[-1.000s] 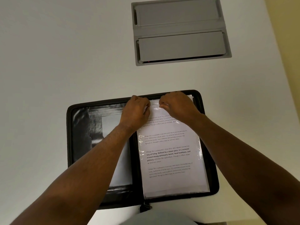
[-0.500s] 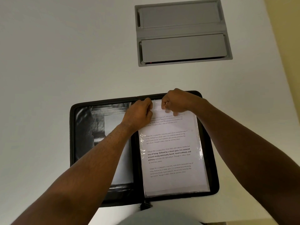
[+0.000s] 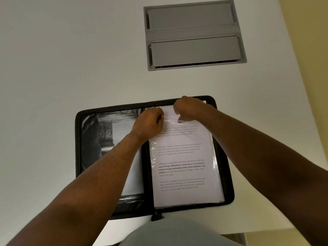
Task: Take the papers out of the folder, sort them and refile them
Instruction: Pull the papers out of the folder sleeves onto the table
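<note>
A black zip folder [image 3: 85, 139] lies open on the white table near me. Its right half holds a clear plastic sleeve [image 3: 215, 167] with a printed paper [image 3: 181, 167] inside. My left hand [image 3: 148, 122] pinches the sleeve's top edge at the left. My right hand [image 3: 188, 107] pinches that edge further right, and the plastic is stretched and lifted between the two hands. A bare white strip of paper shows above the plastic edge. Another white sheet [image 3: 120, 132] sits in the pocket of the folder's left half, partly hidden by my left forearm.
A grey cable hatch [image 3: 193, 34] with two lids is set into the table beyond the folder. The table's right edge [image 3: 291, 71] runs diagonally against a yellow floor. My lap shows at the bottom.
My hands have drawn the sleeve's top edge apart and up, so the plastic now stretches between them. My right hand has shifted slightly away from me.
</note>
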### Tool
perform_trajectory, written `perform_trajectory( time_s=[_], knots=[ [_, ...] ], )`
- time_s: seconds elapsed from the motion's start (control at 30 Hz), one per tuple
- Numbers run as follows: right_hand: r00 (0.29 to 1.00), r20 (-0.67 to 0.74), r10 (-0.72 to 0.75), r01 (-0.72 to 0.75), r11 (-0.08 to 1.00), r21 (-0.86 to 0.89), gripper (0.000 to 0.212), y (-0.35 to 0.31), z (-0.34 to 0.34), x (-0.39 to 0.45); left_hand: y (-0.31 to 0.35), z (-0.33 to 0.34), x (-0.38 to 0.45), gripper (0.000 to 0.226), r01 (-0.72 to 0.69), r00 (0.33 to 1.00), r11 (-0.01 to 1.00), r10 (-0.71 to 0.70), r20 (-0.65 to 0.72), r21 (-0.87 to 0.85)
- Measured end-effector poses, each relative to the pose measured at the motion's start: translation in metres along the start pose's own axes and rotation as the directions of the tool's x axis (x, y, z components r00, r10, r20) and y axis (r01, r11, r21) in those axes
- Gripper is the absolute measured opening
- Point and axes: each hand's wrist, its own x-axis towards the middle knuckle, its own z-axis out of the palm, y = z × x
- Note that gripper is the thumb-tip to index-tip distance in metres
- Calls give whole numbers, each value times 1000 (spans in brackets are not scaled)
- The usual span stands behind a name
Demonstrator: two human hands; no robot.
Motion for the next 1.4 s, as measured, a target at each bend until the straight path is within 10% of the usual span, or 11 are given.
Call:
perform_trajectory(
  time_s=[0.73,1.2,1.4],
  knots=[
    [978,-206,31,12,979,203,21,43,-117,-1,12,-8,-8,56,38,983,998,-29,-182,46],
    [929,-350,118,73,871,486,15,80,-217,-63,4,2,-20,62,58,985,995,-70,-156,-80],
    [804,-573,160,139,887,441,19,98,-232,-94,2,1,-13,62,95,995,994,-97,33,48]
  ],
)
